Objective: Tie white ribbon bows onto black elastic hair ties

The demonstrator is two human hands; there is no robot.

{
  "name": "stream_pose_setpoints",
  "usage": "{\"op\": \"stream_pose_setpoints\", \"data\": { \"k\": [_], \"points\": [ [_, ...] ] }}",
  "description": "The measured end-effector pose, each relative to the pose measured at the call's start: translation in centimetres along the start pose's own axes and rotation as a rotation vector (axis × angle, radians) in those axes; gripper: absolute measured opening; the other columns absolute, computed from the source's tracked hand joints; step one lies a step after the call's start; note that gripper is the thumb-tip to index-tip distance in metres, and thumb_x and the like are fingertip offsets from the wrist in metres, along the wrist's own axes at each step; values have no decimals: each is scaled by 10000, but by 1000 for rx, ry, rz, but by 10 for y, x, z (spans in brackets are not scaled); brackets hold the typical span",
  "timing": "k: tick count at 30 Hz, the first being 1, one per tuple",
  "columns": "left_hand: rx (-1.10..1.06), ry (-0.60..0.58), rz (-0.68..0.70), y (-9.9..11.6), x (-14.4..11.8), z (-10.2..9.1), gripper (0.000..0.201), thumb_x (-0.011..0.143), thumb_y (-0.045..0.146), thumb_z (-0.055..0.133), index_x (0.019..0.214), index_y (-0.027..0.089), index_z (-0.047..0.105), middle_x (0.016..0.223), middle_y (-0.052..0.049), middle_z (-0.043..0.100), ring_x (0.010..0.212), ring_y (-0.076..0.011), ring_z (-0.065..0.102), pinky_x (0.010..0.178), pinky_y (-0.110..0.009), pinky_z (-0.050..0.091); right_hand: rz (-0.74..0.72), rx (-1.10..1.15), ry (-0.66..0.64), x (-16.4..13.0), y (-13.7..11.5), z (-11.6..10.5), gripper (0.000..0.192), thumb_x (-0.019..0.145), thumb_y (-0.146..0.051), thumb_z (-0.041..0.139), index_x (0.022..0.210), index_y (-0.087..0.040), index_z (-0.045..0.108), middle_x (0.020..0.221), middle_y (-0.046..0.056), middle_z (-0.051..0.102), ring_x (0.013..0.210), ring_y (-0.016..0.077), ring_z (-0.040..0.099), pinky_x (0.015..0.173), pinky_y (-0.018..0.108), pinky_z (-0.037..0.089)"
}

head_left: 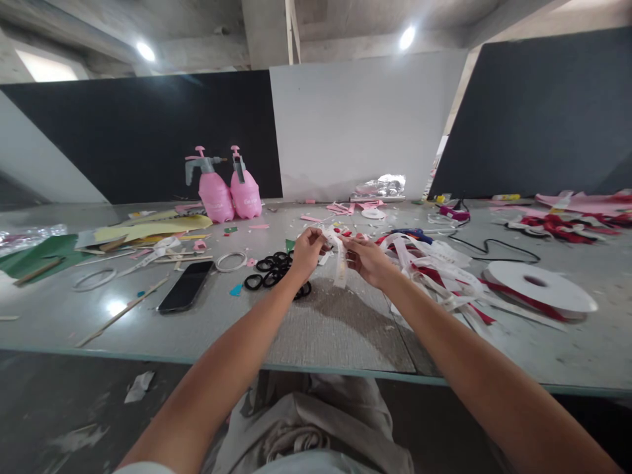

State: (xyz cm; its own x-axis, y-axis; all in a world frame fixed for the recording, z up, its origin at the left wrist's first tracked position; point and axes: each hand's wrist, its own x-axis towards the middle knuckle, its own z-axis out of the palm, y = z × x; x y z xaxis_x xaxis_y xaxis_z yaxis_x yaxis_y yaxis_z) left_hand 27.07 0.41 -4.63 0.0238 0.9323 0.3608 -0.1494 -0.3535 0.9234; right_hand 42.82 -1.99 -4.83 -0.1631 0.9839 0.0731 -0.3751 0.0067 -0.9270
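Between my two hands a white ribbon [340, 268] with faint printing hangs down over the table. My left hand [310, 250] pinches it at its upper left side, fingertips together. From the other side my right hand [366, 259] grips the ribbon with thumb and fingers. Just beside my left wrist lies a pile of black hair ties [270, 268], partly hidden by my forearm. A heap of white and red ribbons [444, 273] is to the right of my right hand. The exact fold of the ribbon at my fingertips is too small to make out.
A phone [186, 287] lies at left, near a silvery ring [231, 261]. Two pink spray bottles [245, 191] stand farther back. At right are a white ribbon spool [540, 286], a black cable [498, 250] and a purple tool [454, 212]. Paper scraps litter the table [345, 336].
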Motion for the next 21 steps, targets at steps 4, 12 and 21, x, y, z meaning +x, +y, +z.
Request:
{"op": "stream_pose_setpoints", "data": {
  "k": [4,12,21],
  "points": [
    [32,22,62,1,0,-1,172,754,300,645,798,172,539,688,16,590,608,-104,583,559,-215,446,51,13,-77,-1,0,2,281,656,-283,814,884,-173,694,704,-29,598,574,69,531,581,209,526],
    [54,30,160,-2,2,-3,118,780,226,588,769,194,476,588,59,495,478,-70,458,494,-201,374,-15,-58,-22,-3,-1,9,355,585,-375,852,711,-162,596,652,-44,549,585,71,543,594,230,551],
    [-10,84,5,-2,1,0,101,794,252,562,789,197,476,621,55,528,420,-59,421,437,-197,341,-283,-194,178,3,1,10,330,628,-433,778,728,-180,592,596,-44,558,529,84,535,525,239,518]
  ]
}}
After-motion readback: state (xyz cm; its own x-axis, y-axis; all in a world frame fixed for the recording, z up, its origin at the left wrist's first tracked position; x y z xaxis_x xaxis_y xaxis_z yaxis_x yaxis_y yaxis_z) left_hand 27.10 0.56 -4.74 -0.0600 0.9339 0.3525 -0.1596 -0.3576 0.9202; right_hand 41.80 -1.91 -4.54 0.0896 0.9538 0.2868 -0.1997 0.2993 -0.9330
